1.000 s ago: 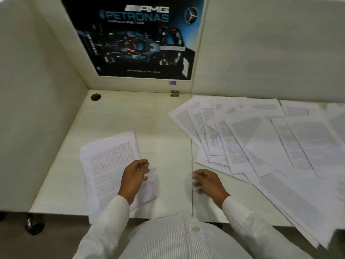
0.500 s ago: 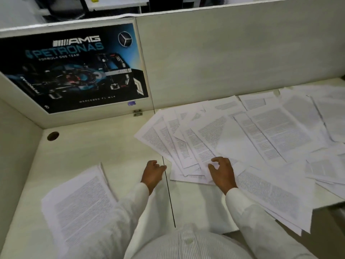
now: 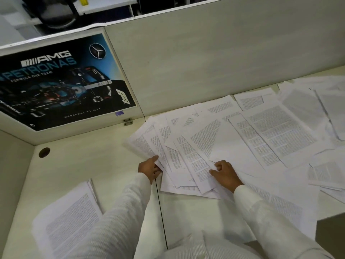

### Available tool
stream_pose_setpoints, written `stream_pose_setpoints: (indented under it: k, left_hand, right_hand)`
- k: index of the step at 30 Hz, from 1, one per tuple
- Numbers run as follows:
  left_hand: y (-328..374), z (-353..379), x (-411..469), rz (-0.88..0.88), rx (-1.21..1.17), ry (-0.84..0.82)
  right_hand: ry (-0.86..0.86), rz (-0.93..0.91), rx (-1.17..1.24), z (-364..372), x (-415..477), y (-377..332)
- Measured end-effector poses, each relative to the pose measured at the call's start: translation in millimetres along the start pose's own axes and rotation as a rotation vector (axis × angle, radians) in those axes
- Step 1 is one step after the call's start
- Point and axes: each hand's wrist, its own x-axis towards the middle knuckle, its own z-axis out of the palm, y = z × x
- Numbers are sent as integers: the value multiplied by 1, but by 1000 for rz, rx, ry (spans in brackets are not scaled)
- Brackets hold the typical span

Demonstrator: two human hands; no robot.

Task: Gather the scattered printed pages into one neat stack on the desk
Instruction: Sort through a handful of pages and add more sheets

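A gathered stack of printed pages lies at the near left of the desk, partly under my left sleeve. Many scattered printed pages overlap across the middle and right of the desk. My left hand grips the left edge of a fanned bunch of pages, fingers under it. My right hand pinches the lower edge of that fan near its right side, thumb on top.
Cubicle partition walls close the back and left of the desk. A dark racing poster hangs on the back-left panel. A round cable hole sits in the far left corner. A dark object juts in at bottom right.
Both hands left the gathered stack and moved right to the fanned pages. They now hold its left edge and lower edge. The view has swung to the right.
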Motion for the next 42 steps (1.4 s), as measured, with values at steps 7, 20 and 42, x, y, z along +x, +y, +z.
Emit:
stream_pose_setpoints:
  k: [7,20,42]
  left_hand:
    - [-16,55,-13,139,213,-23]
    - [-22,51,-24,157,255,20]
    - [-16,-143,-94,401,-92,358]
  right_hand:
    - [-75,49,192,-12,6,7]
    - [-98,155,556,-37,19,15]
    - [-162,-142,281,3,-20,-50]
